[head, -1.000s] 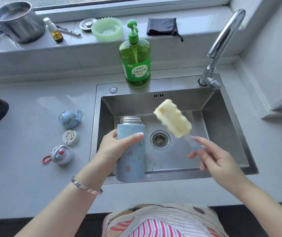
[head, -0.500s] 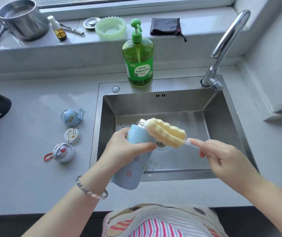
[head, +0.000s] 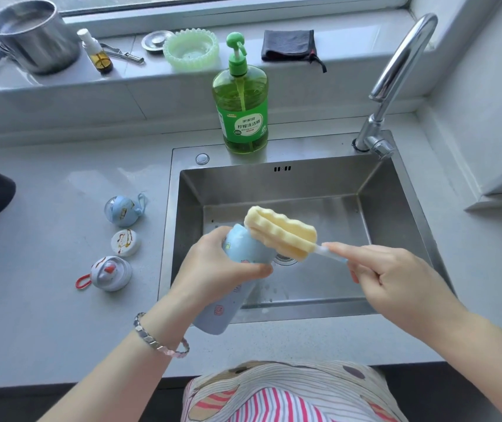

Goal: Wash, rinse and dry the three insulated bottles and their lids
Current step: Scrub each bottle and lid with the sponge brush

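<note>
Left hand [head: 219, 271]: grip wrapped round the tilted blue bottle [head: 217, 315], over the sink [head: 395, 208].
Right hand [head: 395, 281]: grip pinching the sponge brush [head: 280, 234] handle, sponge against the bottle's top.

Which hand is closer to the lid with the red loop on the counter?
Left. The left hand, gripping the blue bottle, is just right of the red-looped lid; the right hand, holding the sponge brush, is farther right over the sink.
</note>
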Demonstrator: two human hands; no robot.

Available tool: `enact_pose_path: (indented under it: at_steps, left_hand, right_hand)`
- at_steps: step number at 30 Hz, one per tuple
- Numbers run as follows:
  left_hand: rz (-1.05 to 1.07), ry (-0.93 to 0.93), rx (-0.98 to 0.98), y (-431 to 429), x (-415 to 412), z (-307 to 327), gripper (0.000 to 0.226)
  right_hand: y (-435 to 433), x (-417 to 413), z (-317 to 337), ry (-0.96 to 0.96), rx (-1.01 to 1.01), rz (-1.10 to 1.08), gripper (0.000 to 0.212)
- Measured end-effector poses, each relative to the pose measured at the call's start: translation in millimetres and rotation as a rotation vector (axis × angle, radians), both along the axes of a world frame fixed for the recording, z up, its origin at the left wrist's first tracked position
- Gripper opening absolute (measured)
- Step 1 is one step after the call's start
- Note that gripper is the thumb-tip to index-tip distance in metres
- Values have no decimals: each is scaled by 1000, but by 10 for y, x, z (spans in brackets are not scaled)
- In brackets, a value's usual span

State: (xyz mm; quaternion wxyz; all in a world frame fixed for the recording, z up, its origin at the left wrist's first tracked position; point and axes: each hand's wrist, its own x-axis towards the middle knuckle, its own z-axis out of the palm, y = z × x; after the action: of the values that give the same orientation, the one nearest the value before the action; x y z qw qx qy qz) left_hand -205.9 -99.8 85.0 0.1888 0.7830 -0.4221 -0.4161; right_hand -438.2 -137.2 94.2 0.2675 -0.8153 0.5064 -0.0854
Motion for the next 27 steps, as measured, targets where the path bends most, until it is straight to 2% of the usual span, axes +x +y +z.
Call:
enact_pose_path:
  at_steps: [5,10,14,20,23,27]
  left_hand:
    - [-122,-65,17,50,-105,-21,44]
    - [-172,-151,23,92,4,-49,52]
    - [-270,-135,33,112,-69,-47,55]
    - [-186,-75,78,73,41,-100,47]
    - [-213,-58,103,80,11,-110,45]
    - [-166,-89,83,44,74,-94,48]
  right_hand:
    - [-101,54,153,100,26,-27,41]
    - [-112,12,378,266,67,43,43]
    - [-191,104,375,346,9,58,46]
    - [-202,44,449,371,-9,106,41]
    - [-222,72,425,394,-69,141,43]
    - [-197,44,435,461,-88,190,42]
